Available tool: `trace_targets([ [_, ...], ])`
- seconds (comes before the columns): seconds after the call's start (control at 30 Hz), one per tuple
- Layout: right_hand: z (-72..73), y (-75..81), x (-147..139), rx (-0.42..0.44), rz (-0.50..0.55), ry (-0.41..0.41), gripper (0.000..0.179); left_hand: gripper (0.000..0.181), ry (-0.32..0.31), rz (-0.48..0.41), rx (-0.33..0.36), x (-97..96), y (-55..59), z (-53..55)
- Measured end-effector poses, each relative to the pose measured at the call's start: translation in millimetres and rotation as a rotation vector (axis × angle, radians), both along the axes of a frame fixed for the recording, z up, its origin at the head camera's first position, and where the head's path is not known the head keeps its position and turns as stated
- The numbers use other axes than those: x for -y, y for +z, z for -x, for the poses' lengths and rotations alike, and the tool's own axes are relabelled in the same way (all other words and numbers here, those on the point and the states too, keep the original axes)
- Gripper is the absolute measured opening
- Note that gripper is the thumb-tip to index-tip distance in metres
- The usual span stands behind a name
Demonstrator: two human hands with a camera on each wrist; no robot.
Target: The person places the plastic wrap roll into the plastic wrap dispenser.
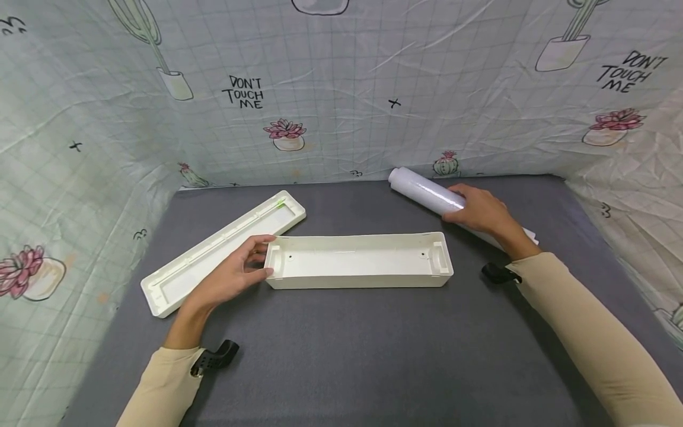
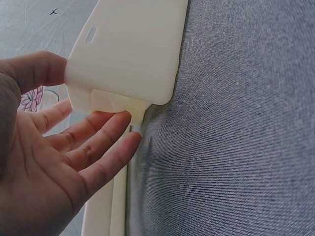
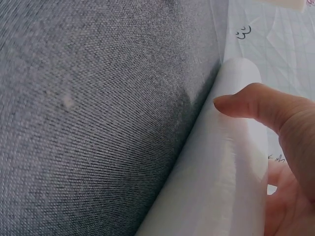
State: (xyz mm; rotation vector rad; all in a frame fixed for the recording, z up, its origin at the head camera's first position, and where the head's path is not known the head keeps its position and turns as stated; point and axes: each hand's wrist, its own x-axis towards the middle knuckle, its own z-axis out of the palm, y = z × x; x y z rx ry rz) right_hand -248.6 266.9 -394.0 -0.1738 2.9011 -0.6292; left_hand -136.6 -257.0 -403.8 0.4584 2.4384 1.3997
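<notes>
A long, open-topped white plastic box point(image 1: 357, 282) lies in the middle of the grey surface. My left hand point(image 1: 226, 281) grips its left end, the thumb on one edge and fingers against the end wall point(image 2: 133, 54). Behind and left of that hand, a matching long white lid point(image 1: 213, 252) rests at a slant, hollow side up, with a small green piece near its far end. At the back right, my right hand point(image 1: 482, 213) holds a shiny roll of plastic wrap point(image 1: 427, 193), thumb on one side and fingers round the other. The roll lies slanted on the surface.
Grey cloth point(image 1: 341, 356) covers the working surface. Behind it and at both sides hangs a printed curtain point(image 1: 347, 77) with plant drawings. Black straps point(image 1: 216, 357) sit at both wrists, over beige sleeves.
</notes>
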Motion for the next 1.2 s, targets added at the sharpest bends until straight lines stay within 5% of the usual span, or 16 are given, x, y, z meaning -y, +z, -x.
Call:
trace_targets([
  [0.63, 0.2, 4.9, -5, -0.037, 0.011, 0.013, 0.073, 0.065, -0.013, -0.023, 0.021, -0.2, 0.4, 1.7],
  [1.2, -14.1, 31.5, -7, -0.097, 0.000, 0.020, 0.075, 0.065, -0.015, -0.008, 0.020, -1.7, 1.1, 0.3],
])
